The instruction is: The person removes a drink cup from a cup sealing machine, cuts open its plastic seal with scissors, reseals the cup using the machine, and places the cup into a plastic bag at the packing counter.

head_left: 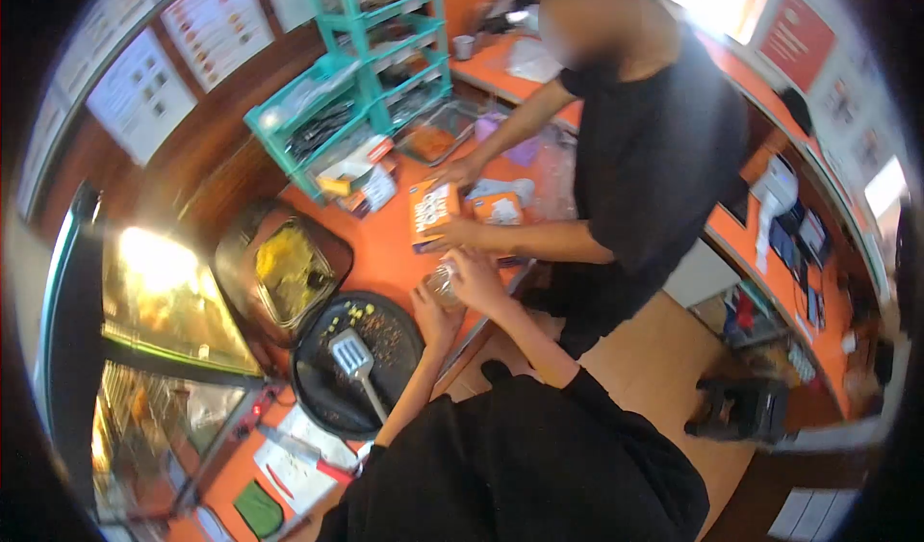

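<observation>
A small clear plastic container [444, 286] is held between my two hands over the front edge of the orange counter. The fingers of my left hand [438, 317] wrap its near left side. From the right, my right hand [474, 280] grips its upper part, and the fingers hide much of it. Just beyond my hands stands an orange and white printed box [432, 213] with a co-worker's hands on it. A second orange and white box [498, 211] is beside it. What the container holds is too blurred to tell.
Left of my hands lies a round black pan [318, 380] with crumbs and a slotted spatula [352, 354]. Behind it is a tray of yellow food [289, 258]. A knife [294, 446] rests near a lit glass case [168, 296]. Teal racks [371, 70] stand behind; a co-worker [654, 147] is close.
</observation>
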{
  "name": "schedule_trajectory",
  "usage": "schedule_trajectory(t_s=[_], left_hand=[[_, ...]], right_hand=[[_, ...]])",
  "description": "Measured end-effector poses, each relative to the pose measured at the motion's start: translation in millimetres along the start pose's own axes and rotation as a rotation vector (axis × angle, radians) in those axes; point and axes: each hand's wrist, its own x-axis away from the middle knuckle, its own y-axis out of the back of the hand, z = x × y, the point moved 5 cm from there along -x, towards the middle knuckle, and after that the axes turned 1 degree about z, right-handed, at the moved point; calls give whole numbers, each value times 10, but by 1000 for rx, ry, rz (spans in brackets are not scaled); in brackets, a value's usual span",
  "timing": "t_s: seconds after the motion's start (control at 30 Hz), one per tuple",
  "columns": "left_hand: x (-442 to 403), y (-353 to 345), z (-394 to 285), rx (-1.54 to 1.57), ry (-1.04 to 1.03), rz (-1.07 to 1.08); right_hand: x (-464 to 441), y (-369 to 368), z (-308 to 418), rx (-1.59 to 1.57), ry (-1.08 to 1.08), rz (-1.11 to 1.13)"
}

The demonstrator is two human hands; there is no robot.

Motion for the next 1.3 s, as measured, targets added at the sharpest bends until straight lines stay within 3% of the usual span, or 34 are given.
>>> schedule_trajectory(t_s=[0.07,0.13,0.2,0.3,0.4,0.47,0.53,0.63,0.7,0.77,0.8,0.87,0.97,1.03,1.07,1.13,1.23,1.3], left_hand=[[-2,-104,45,-144,-127,-108],[1,-221,153,-152,-141,-60],[-26,-321,321,-2,18,-25],[-109,-520,710,-5,-46,22],[-199,-352,346,-55,-113,25],[-240,-321,221,-147,-42,64],[-315,-446,424,-4,-97,105],[-289,-460,483,155,-7,114],[-392,-875,1274,186,2,58],[-327,-331,467,-160,27,-134],[-346,-314,433,-158,19,-131],[-363,-265,501,-311,120,-149],[-348,-301,568,-345,82,-199],[-422,-426,952,-358,90,-204],[-524,-604,1350,-54,56,-191],[-489,-646,1245,250,11,-171],[-325,-453,678,-238,-75,-230],[-65,-362,458,-566,408,-308]], right_hand=[[144,72,68,1,-3,-140],[297,202,170,-117,-43,-153],[448,314,252,-144,-140,-46],[740,157,113,-129,-167,-102],[1008,233,151,-90,-129,-98],[1258,422,258,-122,-173,-123],[1520,420,189,-96,-227,-131],[2004,464,34,-113,-322,-134],[2326,514,-11,-155,-360,-152],[2645,505,-144,-158,-550,-63],[2764,517,-193,-158,-553,-73],[3001,496,-309,-160,-606,3],[3094,654,-338,-179,-596,48],[3161,609,-491,-156,-593,74],[3205,610,-578,-123,-598,97],[3314,745,-597,-118,-552,151],[3660,1059,-735,-142,-474,159],[4062,1338,-935,-176,-444,115]])
